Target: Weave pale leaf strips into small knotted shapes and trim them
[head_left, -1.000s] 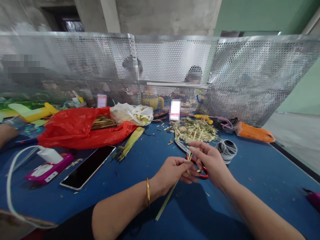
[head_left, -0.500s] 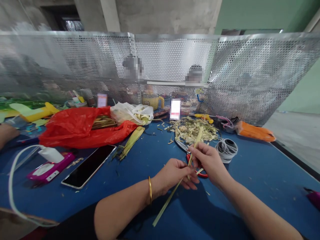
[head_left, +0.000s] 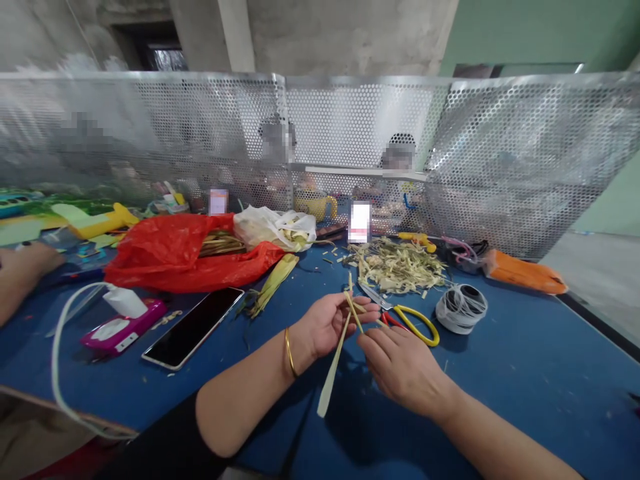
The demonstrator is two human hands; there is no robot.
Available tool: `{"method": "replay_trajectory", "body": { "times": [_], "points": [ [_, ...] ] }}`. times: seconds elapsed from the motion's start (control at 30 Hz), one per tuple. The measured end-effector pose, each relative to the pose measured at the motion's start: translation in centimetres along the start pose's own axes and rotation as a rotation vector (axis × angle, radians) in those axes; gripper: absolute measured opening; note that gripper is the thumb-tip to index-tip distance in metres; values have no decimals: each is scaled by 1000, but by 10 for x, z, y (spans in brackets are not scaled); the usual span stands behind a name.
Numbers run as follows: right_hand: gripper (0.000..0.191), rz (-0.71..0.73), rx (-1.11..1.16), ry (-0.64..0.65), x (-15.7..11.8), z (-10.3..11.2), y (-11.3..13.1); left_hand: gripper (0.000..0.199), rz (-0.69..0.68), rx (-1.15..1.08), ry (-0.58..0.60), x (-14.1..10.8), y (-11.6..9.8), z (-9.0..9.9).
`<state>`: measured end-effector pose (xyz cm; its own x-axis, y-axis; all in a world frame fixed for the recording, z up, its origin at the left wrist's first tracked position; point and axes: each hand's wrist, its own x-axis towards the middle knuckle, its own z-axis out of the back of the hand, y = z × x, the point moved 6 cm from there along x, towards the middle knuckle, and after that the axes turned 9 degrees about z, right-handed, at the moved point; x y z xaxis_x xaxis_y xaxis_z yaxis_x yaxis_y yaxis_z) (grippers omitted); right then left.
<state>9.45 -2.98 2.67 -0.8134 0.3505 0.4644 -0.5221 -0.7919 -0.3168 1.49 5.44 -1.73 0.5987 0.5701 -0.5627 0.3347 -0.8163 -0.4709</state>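
Observation:
Pale green plant strips (head_left: 333,377) cross one another between my hands above the blue table. My left hand (head_left: 334,323), palm partly up, holds the strips where they cross, and one long strip hangs down toward me. Fingers of my right hand (head_left: 395,357) are closed at the right end of the strips, back of the hand facing up. Just beyond my right hand lie scissors (head_left: 417,325) with yellow and red handles. A heap of dry husk scraps (head_left: 400,265) is behind them, and a spool of white string (head_left: 461,309) stands to the right.
Left of my hands are a black phone (head_left: 195,330), a magenta power strip (head_left: 123,330), a red plastic bag (head_left: 165,257) and a husk bundle (head_left: 273,283). An orange packet (head_left: 525,272) lies right. Another person's hand (head_left: 30,273) is at the far left. A perforated metal screen (head_left: 345,120) stands behind.
My left hand has turned palm up with its fingers extended. My right hand has moved down and turned over, uncovering the scissors' yellow handle. The strips now cross at a different angle.

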Motion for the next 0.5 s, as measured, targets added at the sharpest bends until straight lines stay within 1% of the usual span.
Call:
{"method": "replay_trajectory", "body": {
  "times": [0.07, 0.13, 0.23, 0.3, 0.33, 0.4, 0.43, 0.47, 0.5],
  "points": [
    [19, -40, 29, 47, 0, -8, -3, 21, -34, -42, -22, 1, -4, 4],
    [17, -49, 36, 63, 1, -10, -4, 21, -49, -52, -34, 1, -6, 6],
    [14, -24, -47, -10, 3, 1, -2, 24, -85, -35, -22, 1, -4, 4],
    [18, 39, -108, -32, 6, 7, 5, 25, -101, -7, -21, 1, 0, 1],
    [21, 77, -121, -23, 7, 8, 8, 25, -98, 9, -21, 1, 3, 0],
    [21, 145, -104, 16, 8, 7, 15, 25, -88, 48, -11, 2, 9, -3],
    [19, 158, -76, 15, 8, 7, 16, 26, -95, 75, -1, 1, 11, -5],
    [19, 148, -33, -14, 8, 9, 15, 26, -117, 106, 7, 1, 12, -7],
    [19, 109, 26, -72, 7, 13, 11, 26, -148, 140, 5, 0, 12, -8]
  ]
}}
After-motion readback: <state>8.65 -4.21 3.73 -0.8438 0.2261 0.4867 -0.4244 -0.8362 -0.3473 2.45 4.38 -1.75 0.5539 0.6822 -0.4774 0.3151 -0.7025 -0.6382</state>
